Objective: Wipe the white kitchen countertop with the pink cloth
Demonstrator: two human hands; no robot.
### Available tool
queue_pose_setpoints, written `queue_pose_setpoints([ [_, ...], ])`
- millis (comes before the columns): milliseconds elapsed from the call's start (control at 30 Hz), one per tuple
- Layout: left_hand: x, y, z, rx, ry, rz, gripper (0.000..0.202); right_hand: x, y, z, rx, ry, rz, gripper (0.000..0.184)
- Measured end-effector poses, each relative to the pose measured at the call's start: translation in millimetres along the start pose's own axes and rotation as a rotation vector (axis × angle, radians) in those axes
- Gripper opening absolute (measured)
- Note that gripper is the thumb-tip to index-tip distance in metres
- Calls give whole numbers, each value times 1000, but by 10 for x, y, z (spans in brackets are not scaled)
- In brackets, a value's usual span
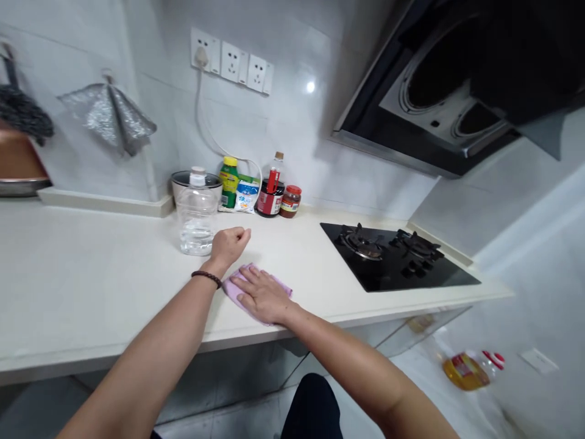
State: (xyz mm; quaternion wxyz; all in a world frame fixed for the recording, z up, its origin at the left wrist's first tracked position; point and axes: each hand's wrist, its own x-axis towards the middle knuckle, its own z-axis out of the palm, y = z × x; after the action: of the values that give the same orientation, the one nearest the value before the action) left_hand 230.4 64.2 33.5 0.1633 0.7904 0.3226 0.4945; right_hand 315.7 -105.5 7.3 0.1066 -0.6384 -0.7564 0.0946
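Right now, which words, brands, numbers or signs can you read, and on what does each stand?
"低", apparently, on the blue-and-white packet; its remaining print is blurred.
Too small or blurred: labels on the green bottle, brown-capped bottle, dark jar, red-lidded jar and oil bottle.

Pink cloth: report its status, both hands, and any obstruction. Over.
Right hand flat on the cloth. Left hand curled, nothing seen in it. Cloth lies on counter. Clear bottle close by left hand, possibly obstructing.

A bright glint (311,87) marks the pale, glossy wall (292,131).
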Motion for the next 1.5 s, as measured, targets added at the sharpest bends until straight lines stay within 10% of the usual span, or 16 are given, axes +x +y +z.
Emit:
queue_pose_setpoints([
  [467, -51, 44, -45, 20, -34, -92, 45, -1757, 1929, -493, -139, 198, 495, 63],
  [1067, -131, 223, 59, -41, -156, -44, 46, -1649, 1845, -410, -173, 165, 549, 65],
  [1500, -357, 552, 232, -140, -421, 71, 45, -883, 2425, -628, -181, 148, 576, 63],
])
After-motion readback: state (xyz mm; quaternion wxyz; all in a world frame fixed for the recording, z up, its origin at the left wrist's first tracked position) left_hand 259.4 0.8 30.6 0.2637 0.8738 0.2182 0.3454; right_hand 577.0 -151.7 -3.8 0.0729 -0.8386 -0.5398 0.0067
